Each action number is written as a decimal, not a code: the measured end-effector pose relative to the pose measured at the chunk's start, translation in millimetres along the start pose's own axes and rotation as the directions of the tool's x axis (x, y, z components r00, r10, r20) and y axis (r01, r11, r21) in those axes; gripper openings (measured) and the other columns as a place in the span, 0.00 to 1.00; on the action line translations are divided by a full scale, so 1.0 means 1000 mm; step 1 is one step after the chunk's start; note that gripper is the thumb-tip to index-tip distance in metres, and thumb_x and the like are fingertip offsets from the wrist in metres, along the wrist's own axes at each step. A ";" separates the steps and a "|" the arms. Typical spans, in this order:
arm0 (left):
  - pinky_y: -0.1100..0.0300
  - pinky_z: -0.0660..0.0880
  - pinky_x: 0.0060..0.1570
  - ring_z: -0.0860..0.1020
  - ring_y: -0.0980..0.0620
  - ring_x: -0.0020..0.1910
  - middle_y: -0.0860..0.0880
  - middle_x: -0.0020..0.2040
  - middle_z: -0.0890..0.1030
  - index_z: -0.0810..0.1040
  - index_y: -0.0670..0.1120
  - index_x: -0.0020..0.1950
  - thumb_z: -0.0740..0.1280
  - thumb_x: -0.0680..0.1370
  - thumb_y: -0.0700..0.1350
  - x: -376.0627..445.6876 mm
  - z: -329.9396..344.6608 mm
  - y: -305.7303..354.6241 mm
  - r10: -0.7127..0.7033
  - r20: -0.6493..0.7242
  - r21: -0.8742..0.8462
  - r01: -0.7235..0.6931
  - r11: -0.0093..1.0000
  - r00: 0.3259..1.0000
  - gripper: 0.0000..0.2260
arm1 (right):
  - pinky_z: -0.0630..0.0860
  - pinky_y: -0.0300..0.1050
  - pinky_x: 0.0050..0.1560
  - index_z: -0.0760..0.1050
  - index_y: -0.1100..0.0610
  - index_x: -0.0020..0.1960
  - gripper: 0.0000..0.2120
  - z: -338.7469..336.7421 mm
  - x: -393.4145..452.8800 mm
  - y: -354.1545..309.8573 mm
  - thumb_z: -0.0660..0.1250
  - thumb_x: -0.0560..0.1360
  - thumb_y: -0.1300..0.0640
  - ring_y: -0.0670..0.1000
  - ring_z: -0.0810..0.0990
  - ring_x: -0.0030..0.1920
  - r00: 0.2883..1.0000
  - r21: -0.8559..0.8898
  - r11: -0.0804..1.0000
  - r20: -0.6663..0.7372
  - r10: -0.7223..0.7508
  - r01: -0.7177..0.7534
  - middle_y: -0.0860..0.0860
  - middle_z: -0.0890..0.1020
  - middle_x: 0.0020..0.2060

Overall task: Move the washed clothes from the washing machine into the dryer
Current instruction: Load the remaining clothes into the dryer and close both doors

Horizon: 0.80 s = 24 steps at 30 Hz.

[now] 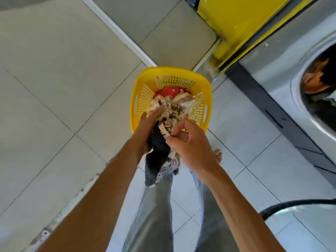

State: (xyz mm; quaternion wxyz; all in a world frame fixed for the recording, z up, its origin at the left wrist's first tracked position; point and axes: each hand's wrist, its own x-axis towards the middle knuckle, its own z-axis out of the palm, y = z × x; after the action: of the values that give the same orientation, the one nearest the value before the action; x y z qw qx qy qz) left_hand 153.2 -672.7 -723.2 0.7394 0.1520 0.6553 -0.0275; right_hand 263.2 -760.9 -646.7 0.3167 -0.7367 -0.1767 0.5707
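Observation:
A yellow perforated laundry basket point(201, 91) stands on the tiled floor in front of me, with red, cream and patterned clothes point(180, 100) in it. Above its near rim I hold a bundle of black and zebra-patterned clothes point(161, 148) that hangs down over my legs. My left hand point(147, 126) grips the bundle from the left side. My right hand point(189, 144) pinches the patterned cloth with thumb and fingers from the right. A steel machine point(283, 82) with a round opening point(321, 91) stands at the right; dark and orange clothes lie inside it.
A yellow panel point(236, 20) stands behind the basket at the wall. A round glass door edge point(291, 208) juts in at the lower right. Grey floor tiles spread to the left, with a raised step edge point(116, 31) running diagonally. My bare foot point(218, 155) shows below my right hand.

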 end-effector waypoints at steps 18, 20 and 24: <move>0.49 0.82 0.43 0.84 0.44 0.50 0.44 0.53 0.85 0.81 0.51 0.59 0.58 0.57 0.28 -0.128 0.117 0.021 0.208 0.506 0.015 -0.249 0.968 0.837 0.35 | 0.68 0.67 0.69 0.81 0.57 0.63 0.28 -0.159 0.002 0.010 0.68 0.73 0.39 0.64 0.79 0.62 0.960 0.723 0.652 0.052 0.277 -0.227 0.63 0.80 0.61; 0.47 0.82 0.46 0.84 0.42 0.51 0.43 0.53 0.85 0.81 0.52 0.60 0.58 0.61 0.29 -0.124 0.139 0.019 0.207 0.480 0.042 -0.258 0.965 0.853 0.33 | 0.79 0.58 0.59 0.84 0.59 0.56 0.21 -0.173 -0.007 0.004 0.63 0.78 0.44 0.60 0.84 0.54 0.977 0.786 0.591 0.073 0.202 -0.181 0.61 0.85 0.52; 0.53 0.82 0.42 0.85 0.47 0.44 0.46 0.47 0.87 0.79 0.48 0.58 0.58 0.72 0.29 -0.101 0.193 0.014 0.187 0.391 0.028 -0.214 0.976 0.901 0.22 | 0.73 0.65 0.67 0.71 0.51 0.72 0.27 -0.218 -0.024 0.006 0.71 0.73 0.52 0.61 0.79 0.63 0.989 0.773 0.617 0.113 0.092 -0.145 0.60 0.80 0.64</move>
State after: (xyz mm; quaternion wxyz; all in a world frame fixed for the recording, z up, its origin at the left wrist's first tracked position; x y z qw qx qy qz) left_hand 328.0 -725.7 -604.0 0.8471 0.2360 0.4761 -0.0037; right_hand 463.3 -837.3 -601.0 0.5602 -0.5190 0.1267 0.6331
